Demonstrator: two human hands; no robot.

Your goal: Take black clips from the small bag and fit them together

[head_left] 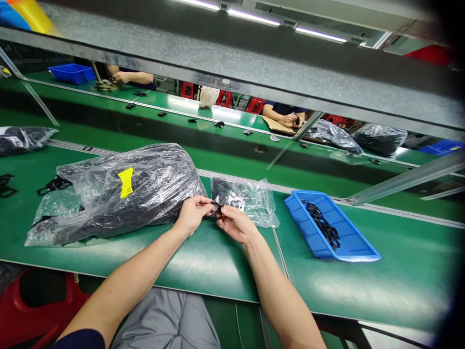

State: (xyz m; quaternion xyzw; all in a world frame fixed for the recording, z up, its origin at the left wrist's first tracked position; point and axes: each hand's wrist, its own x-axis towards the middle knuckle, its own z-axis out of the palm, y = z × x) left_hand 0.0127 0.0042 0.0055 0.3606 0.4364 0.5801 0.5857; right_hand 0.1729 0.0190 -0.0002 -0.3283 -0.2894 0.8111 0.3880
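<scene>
A small black plastic part [217, 207] is pinched between my two hands above the green bench. My left hand [193, 213] grips its left end with thumb and fingers. At the other end, my right hand [236, 223] holds it the same way. To the left lies a big clear plastic bag [160, 179] full of dark pieces, with a yellow tag [126, 182] on it. Behind my right hand rests a smaller clear bag [259, 198] with black pieces and a white label. The fingers partly cover the part, so its full shape is hidden.
A blue bin [354, 237] holding black parts stands on the right. Loose black parts [7, 185] lie far left. Beyond the bench, a green belt [232, 152] runs across with spaced small parts. A metal beam [225, 63] crosses overhead. Other people's hands [290, 118] work opposite.
</scene>
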